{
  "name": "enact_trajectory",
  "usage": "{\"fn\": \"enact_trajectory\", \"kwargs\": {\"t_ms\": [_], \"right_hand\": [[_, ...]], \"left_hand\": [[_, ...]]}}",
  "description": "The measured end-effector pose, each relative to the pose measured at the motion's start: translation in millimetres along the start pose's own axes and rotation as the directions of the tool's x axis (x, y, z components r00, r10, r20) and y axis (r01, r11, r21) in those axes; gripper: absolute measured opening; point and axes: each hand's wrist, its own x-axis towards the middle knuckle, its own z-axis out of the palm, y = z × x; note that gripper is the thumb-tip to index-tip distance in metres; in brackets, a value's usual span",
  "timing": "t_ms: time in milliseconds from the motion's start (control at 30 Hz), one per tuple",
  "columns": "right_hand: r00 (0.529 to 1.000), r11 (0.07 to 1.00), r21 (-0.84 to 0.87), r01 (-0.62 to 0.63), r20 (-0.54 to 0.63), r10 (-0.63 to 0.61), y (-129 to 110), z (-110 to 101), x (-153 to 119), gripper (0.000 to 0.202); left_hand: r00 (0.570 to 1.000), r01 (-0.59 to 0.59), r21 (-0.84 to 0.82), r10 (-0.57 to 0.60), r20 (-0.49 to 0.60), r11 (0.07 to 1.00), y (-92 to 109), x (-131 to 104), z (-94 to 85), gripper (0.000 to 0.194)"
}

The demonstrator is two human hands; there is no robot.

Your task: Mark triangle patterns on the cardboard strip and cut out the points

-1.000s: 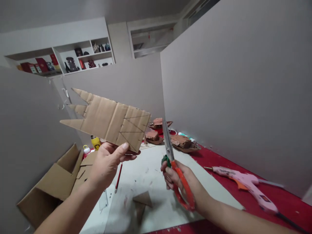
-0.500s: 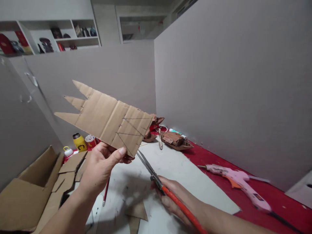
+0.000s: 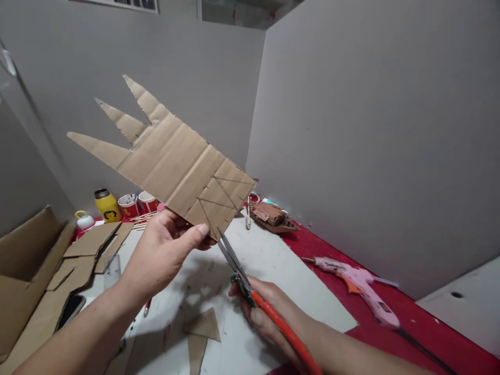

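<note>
My left hand (image 3: 166, 245) pinches the lower edge of a flat cardboard piece (image 3: 179, 161), thumb on its face. Three pointed spikes stand out at the piece's upper left end. Pencilled triangle lines mark its lower right end. In my right hand (image 3: 265, 310) are scissors (image 3: 230, 255) with long orange handles, my fingers wrapped round them. Their blades are slightly apart at the cardboard's bottom corner, one tip in front of it near a pencil line. Beneath, cardboard offcuts (image 3: 203, 325) lie on a white board (image 3: 297, 291).
A pink glue gun (image 3: 359, 281) lies on the red tabletop (image 3: 425, 323) at right. Behind is a brown model boat (image 3: 271, 216). At left are cardboard sheets (image 3: 78, 265), a cardboard box (image 3: 31, 260), a yellow bottle (image 3: 106, 206) and paint pots (image 3: 128, 206). Grey walls enclose the back.
The view has tilted down and shifted right. The scissors have come up to the cardboard's bottom corner, their blades now overlapping its edge. The left hand keeps its hold.
</note>
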Motion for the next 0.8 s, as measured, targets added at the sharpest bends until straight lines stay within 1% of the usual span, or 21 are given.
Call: {"fn": "enact_trajectory", "kwargs": {"t_ms": [167,367,500,600,800], "right_hand": [[1.000,0.999,-0.053,-0.005,-0.009,0.004,-6,-2,3,0.061],[1.000,0.998,-0.051,-0.028,-0.017,0.027,-2,-1,4,0.059],[0.999,0.999,-0.035,-0.040,-0.021,0.039,1,-1,2,0.057],[0.999,0.999,-0.011,-0.054,-0.011,0.053,2,0,2,0.059],[0.997,0.997,0.033,-0.073,-0.031,0.074,3,3,2,0.063]], "left_hand": [[0.998,0.061,-0.043,-0.062,-0.016,0.997,-4,2,5.0,0.012],[0.998,0.053,-0.031,-0.055,-0.039,0.998,-10,3,6.5,0.009],[0.997,0.059,-0.037,-0.060,-0.045,0.998,-12,3,7.0,0.012],[0.997,0.065,-0.061,-0.067,-0.031,0.996,-12,4,7.7,0.012],[0.996,0.083,-0.069,-0.085,-0.027,0.994,-13,4,9.5,0.008]]}}
